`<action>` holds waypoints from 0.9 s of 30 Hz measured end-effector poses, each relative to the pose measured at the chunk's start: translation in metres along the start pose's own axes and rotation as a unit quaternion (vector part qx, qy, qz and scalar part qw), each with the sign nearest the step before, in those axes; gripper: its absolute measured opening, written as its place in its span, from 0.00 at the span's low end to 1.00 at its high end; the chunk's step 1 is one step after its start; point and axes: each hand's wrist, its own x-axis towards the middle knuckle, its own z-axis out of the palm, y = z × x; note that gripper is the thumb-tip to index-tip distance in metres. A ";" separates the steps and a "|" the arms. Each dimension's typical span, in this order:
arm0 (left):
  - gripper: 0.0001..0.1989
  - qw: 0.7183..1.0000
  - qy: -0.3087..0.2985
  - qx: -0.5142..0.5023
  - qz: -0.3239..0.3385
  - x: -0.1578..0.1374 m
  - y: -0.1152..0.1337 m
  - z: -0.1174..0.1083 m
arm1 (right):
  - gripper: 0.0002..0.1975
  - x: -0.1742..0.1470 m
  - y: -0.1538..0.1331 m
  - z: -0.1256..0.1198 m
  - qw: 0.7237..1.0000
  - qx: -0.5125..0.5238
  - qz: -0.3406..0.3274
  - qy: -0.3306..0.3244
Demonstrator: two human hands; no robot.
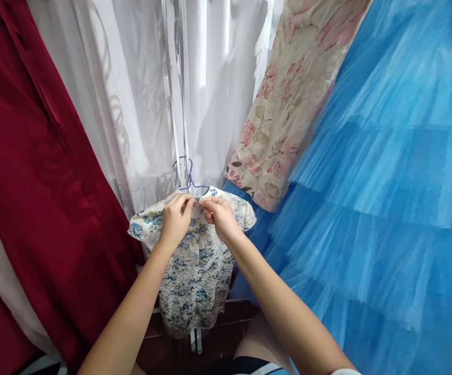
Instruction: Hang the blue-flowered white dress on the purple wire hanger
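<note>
A short-sleeved floral garment (194,276), white with blue and yellowish flowers, hangs on a purple wire hanger (191,174). At its neckline my left hand (178,216) pinches the fabric edge between thumb and fingers. Close beside it, my right hand (218,212) pinches the other side of the neck opening, and the fingertips of both hands nearly meet. Whatever small fastening may lie between the fingertips is too small to make out. Below the hands, the front of the garment hangs down with a vertical seam in the middle.
White curtains (226,99) hang behind, with a thin metal stand (184,94) in front of them. Dark red fabric (53,172) drapes on the left. To the right hang a beige floral garment (276,130) and a tiered blue tulle dress (390,198). Dark floor (226,325) shows below.
</note>
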 end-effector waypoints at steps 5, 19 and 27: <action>0.10 0.990 0.131 0.016 -0.040 0.000 -0.006 -0.006 | 0.12 -0.003 0.031 -0.004 0.989 -0.133 -0.046 0.037; 0.04 0.769 0.386 -0.255 -0.442 -0.102 -0.147 -0.029 | 0.10 -0.053 0.093 -0.023 0.983 -0.185 0.021 0.001; 0.15 0.809 0.242 -0.335 -0.418 -0.157 -0.088 0.031 | 0.15 -0.087 0.126 -0.128 0.968 -0.144 0.071 0.190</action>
